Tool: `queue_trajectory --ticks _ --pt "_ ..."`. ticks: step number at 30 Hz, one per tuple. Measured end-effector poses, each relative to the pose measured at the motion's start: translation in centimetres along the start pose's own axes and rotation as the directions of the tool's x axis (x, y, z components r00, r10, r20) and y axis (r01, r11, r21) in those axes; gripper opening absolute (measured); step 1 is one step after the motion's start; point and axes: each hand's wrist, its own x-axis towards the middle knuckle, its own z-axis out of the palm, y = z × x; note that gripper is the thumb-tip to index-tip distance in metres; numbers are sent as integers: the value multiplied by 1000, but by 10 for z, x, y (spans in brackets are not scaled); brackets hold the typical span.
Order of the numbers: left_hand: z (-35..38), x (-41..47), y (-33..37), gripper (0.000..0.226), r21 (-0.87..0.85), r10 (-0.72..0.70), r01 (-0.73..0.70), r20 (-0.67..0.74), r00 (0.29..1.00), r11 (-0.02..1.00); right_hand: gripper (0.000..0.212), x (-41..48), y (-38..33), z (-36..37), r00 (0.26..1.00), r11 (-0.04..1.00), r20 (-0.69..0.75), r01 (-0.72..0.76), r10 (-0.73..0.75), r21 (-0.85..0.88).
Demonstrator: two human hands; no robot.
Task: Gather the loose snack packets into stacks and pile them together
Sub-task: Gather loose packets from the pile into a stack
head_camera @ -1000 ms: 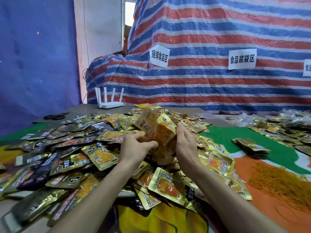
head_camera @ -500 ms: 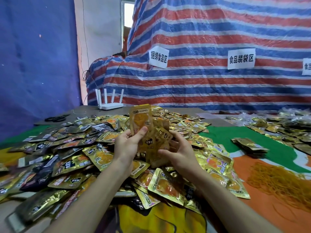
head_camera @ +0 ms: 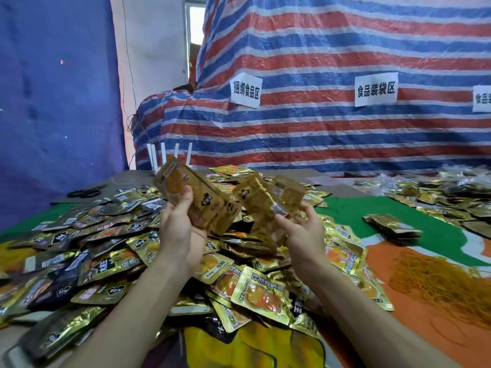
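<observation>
A fanned bundle of gold snack packets [head_camera: 206, 197] is held above the centre of the table [head_camera: 342, 211], its long axis slanting from upper left to lower right and its printed faces turned toward the camera. It is gripped by the left hand [head_camera: 180, 232], with the thumb laid across the front of the nearest packet and the fingers curled behind. Just right of it, a second bundle [head_camera: 265, 203] is pinched at its lower edge by the curled fingers of the right hand [head_camera: 303, 229]; its long axis stands nearly upright, leaning to the upper right. Half a second earlier a single bunch was held between both hands at the centre; it is now divided in two and the hands are drawn apart. Below them the heap of loose packets [head_camera: 106, 264] is spread over the left and middle of the table; large characters are printed on the packets, but the motion blur leaves them unreadable. A small stack [head_camera: 393, 225] lies on the green cloth at the right, with a pile of yellow rubber bands [head_camera: 441, 282] lower right. On the striped tarpaulin [head_camera: 345, 43] behind, two paper signs are read: 捆绑食品区 [head_camera: 245, 90] and 食品装袋区 [head_camera: 376, 89].
</observation>
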Motion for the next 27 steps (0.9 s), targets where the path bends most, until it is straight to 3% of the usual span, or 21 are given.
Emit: queue_trajectory --ticks 3,7,9,13,18,23,27 --pt "7 -11 -12 35 49 -99 93 138 985 994 31 -4 0 5 1000 998 -14 -17 18 61" --pt "18 -18 -34 37 328 -95 31 179 979 944 38 -18 1 20 950 997 309 22 -43 71" --pt "15 -15 -36 34 440 -12 -68 176 984 895 45 -20 -4 22 930 998 362 54 -60 26" --pt "9 -22 -48 30 621 97 -286 320 943 730 41 -24 -8 25 925 980 331 201 -187 -9" --pt "10 -28 -60 52 743 -47 -344 450 892 574 33 -28 -1 32 970 993 211 117 -118 21" --pt "10 -25 -52 55 698 90 -434 471 877 570 53 -25 -3 31 981 996 178 75 -82 46" --pt "10 -26 -46 48 704 41 -459 523 851 541 65 -26 -5 34 962 996 274 -19 -4 83"
